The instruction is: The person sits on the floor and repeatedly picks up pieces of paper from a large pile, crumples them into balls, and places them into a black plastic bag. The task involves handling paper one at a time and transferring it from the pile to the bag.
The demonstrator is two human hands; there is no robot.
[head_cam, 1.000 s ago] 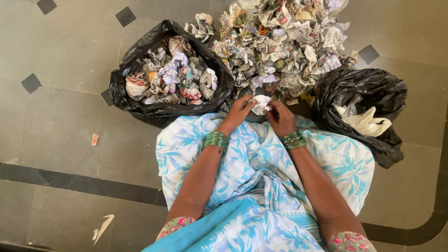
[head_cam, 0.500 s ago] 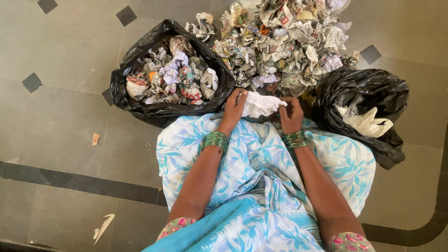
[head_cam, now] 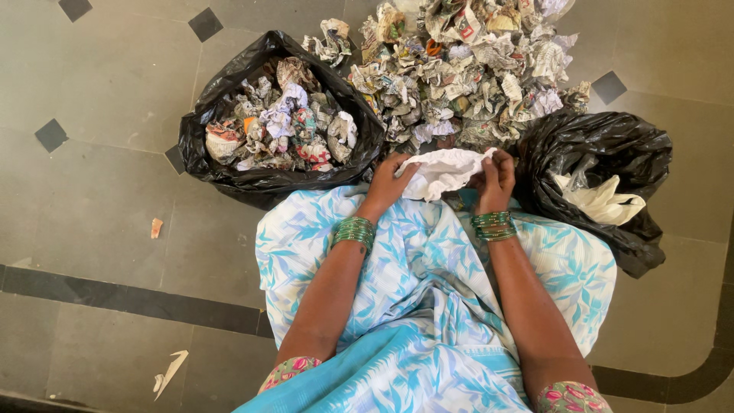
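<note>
White paper [head_cam: 443,170], a tight wad a second ago, now stretches as a crumpled sheet between the person's two hands at the centre of the frame, just above the blue-and-white lap cloth [head_cam: 428,291]. The left hand [head_cam: 388,182] pinches the sheet's left edge with closed fingers, and the right hand [head_cam: 495,174] has shifted rightward, its fingers shut on the right edge; both grips hold the paper and nothing else. The widening gap between the hands suggests the wad is being opened out flat, and the creases that remain show the smoothing is only partly done. Left of the hands, in the upper left of the frame, an open black bag [head_cam: 229,164] is filled nearly to its rim with balled newsprint, some of it tinted red, orange and lilac. At the right edge of the frame a second black bag [head_cam: 604,145] holds pale, flatter sheets [head_cam: 600,200] deep in its mouth, with plenty of room left. Between the two bags, along the top of the frame, a loose pile [head_cam: 466,69] of crumpled newspaper sits directly on the grey tiled floor [head_cam: 99,229], touching the upper rims of both bags. A few small scraps lie on the floor at the lower left, well apart from everything else.
</note>
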